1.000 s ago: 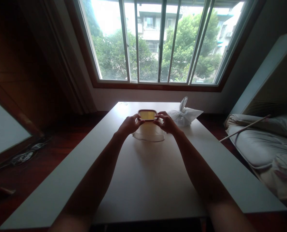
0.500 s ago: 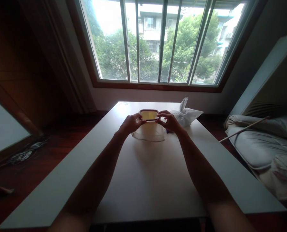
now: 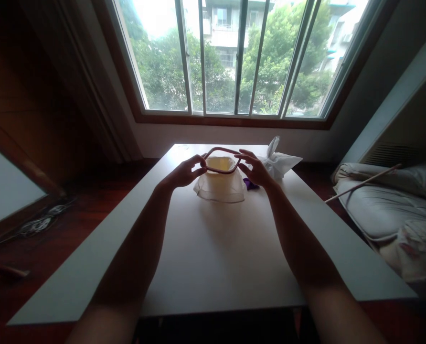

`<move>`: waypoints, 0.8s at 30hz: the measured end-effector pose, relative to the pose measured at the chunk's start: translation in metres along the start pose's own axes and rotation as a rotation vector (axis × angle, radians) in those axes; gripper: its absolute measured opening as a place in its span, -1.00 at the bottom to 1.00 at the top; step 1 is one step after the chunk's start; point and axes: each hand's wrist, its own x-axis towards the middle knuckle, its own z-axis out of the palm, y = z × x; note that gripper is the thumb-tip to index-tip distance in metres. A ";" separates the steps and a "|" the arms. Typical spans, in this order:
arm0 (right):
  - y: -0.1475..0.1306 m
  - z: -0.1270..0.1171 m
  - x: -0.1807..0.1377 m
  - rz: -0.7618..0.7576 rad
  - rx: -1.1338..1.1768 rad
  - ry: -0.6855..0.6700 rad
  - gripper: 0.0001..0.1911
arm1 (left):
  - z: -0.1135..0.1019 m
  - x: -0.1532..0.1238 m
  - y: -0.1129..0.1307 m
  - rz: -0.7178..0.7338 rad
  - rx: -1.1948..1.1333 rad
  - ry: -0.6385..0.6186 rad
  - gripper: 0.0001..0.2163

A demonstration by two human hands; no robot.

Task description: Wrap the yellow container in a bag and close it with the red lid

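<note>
A thin reddish-brown ring, shaped like a rounded rectangle, is held above the far part of the table between my two hands. My left hand pinches its left corner between thumb and fingers. At the right corner, my right hand grips it with thumb and fingertips. Just below and behind the ring stands a small container with a yellow inside. Pale, see-through cloth drapes around the container and spreads onto the table. Purple cloth lies beside it, partly covered by my right hand.
A knotted white bag stands right of my right hand on the white table. A padded cushion with a thin stick lies off the table's right side. Cables lie on the floor at left. A window is ahead.
The brown ring has come up off the container's rim and looks wider. My left hand has moved left, away from my right hand. More of the purple cloth shows.
</note>
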 end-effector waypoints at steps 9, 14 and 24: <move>-0.005 0.017 0.002 0.100 0.134 0.151 -0.66 | 0.013 0.005 0.009 -0.024 0.044 0.237 -0.63; -0.015 0.029 0.006 0.167 0.076 0.231 -0.66 | 0.018 0.005 0.019 -0.075 0.130 0.174 -0.46; -0.018 0.039 0.002 0.091 -0.083 0.230 -0.81 | 0.033 0.008 -0.002 -0.171 0.098 0.131 -0.59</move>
